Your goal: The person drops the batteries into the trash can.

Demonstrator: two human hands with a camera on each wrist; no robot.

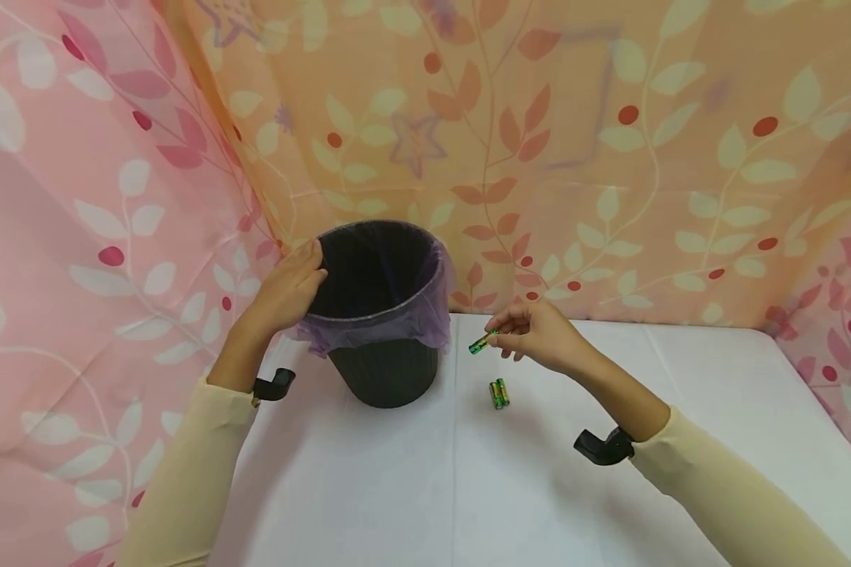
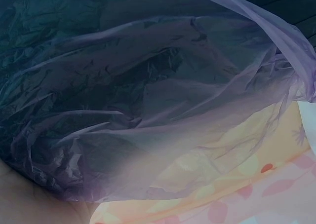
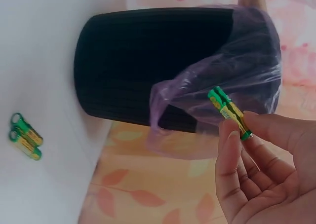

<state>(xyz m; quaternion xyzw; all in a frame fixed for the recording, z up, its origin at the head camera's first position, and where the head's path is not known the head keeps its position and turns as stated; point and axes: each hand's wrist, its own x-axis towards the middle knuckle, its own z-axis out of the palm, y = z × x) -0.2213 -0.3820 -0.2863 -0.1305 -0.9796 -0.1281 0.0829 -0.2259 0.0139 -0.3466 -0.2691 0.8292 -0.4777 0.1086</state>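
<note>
A black trash bin point(image 1: 390, 374) stands upright on the white table, its rim lined with a thin purple plastic bag point(image 1: 411, 327). My left hand point(image 1: 287, 287) grips the bin's left rim, fingers over the edge; the bag point(image 2: 148, 95) fills most of the left wrist view, where only a bit of that hand shows at the lower left. To the right of the bin, my right hand point(image 1: 535, 335) pinches a green and yellow battery point(image 3: 228, 110) between thumb and fingers, above the table. Below it, two similar batteries point(image 1: 499, 394) lie side by side on the tabletop.
Behind the table point(image 1: 369, 488) hangs an orange curtain point(image 1: 574, 157) with a leaf print, close to the bin's back. A pink leaf-print curtain point(image 1: 113, 260) runs along the left side. Black wrist mounts point(image 1: 603, 447) sit on both forearms.
</note>
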